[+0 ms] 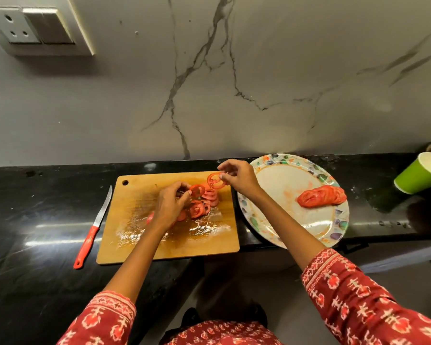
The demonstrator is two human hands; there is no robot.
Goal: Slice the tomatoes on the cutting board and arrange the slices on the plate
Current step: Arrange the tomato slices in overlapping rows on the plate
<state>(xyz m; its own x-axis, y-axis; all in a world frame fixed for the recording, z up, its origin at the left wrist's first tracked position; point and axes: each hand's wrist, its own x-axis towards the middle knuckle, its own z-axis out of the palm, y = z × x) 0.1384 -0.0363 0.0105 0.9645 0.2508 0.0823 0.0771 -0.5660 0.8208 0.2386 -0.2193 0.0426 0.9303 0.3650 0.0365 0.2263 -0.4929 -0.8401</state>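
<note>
2 hands pinch 1 tomato slice each: right hand (237, 178) ring slice (215, 181), left hand (171, 202) smaller slice (197, 191), centre frame. Risk: thin, wet slices tearing or dropping short of plate (279, 170).

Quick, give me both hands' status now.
Left hand: pinching a tomato slice over the cutting board.
Right hand: pinching a ring-shaped slice.
</note>
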